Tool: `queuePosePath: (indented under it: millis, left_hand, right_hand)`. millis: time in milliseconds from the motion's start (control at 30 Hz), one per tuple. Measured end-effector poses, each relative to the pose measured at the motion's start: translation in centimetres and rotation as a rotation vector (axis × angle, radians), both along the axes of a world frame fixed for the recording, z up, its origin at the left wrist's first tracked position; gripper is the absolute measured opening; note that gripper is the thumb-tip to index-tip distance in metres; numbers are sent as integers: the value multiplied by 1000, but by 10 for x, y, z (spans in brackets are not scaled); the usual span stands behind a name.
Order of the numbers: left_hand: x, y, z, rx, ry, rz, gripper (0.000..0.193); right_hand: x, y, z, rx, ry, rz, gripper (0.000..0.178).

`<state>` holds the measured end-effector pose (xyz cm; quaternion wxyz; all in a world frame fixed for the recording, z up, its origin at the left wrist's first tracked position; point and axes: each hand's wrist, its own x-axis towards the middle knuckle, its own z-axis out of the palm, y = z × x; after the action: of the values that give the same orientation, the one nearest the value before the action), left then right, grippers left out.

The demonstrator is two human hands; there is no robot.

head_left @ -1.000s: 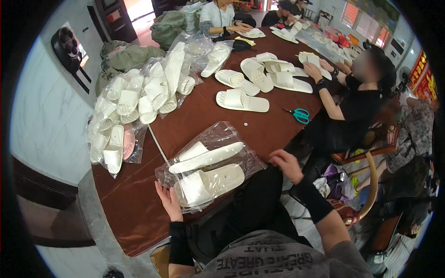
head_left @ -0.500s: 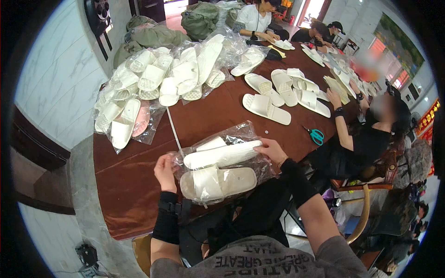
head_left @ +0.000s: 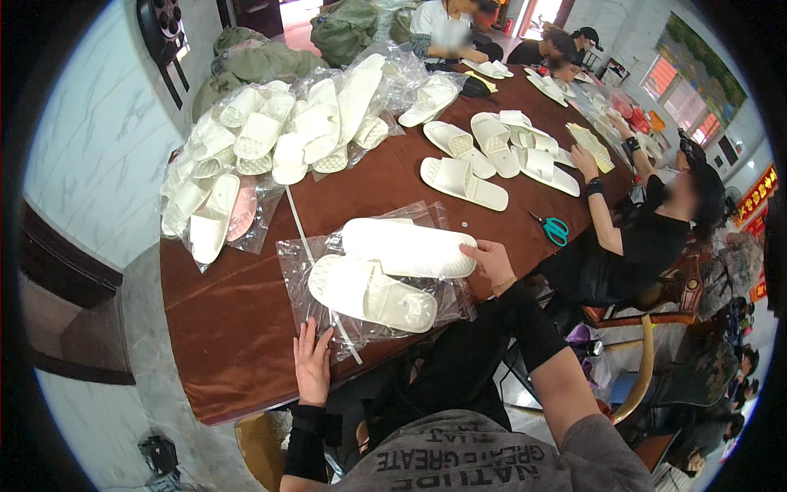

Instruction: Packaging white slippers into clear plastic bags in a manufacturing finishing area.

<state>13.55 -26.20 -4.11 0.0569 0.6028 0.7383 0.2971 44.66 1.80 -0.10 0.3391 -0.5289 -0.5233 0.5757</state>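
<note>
A pair of white slippers lies on clear plastic bags in front of me. The farther white slipper (head_left: 406, 246) has its sole turned up, and my right hand (head_left: 491, 264) grips its right end between thumb and fingers. Closer to me, the other white slipper (head_left: 369, 293) lies strap up. My left hand (head_left: 312, 365) is open, its fingers apart, beside the near left edge of the clear plastic bag (head_left: 293, 275). Nothing is held in it. A thin white strip (head_left: 295, 215) runs over the table from the far side to the near edge, partly under the bag.
The table has a brown cloth (head_left: 221, 328). Bagged white slippers (head_left: 266, 135) are heaped at far left, one pink slipper (head_left: 243, 209) among them. Loose slippers (head_left: 463, 182) and teal scissors (head_left: 556, 230) lie right of centre. A co-worker (head_left: 656, 213) sits at the right; others work farther back.
My left hand has let go of the plastic and moved down toward the table edge. The slippers have shifted and turned slightly, and the plastic now spreads out beneath them.
</note>
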Motion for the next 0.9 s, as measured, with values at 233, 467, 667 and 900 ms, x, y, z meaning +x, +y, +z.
queuePosePath:
  millis: [233,467,667,900]
  left_hand:
    - [-17,32,14,-166,-27,33,60]
    - [-9,30,-1,-251,297,113,64]
    - [-10,35,2,-274,285,132,66]
    - [-12,41,3,-305,217,135,68]
  right_hand:
    - [27,-3,31,58,74,-73,24]
    - [84,72,147,229,-189,5,21]
    - [114,144,248,398,-224,-112,27]
    - [167,236,257,796,-804,-592,39]
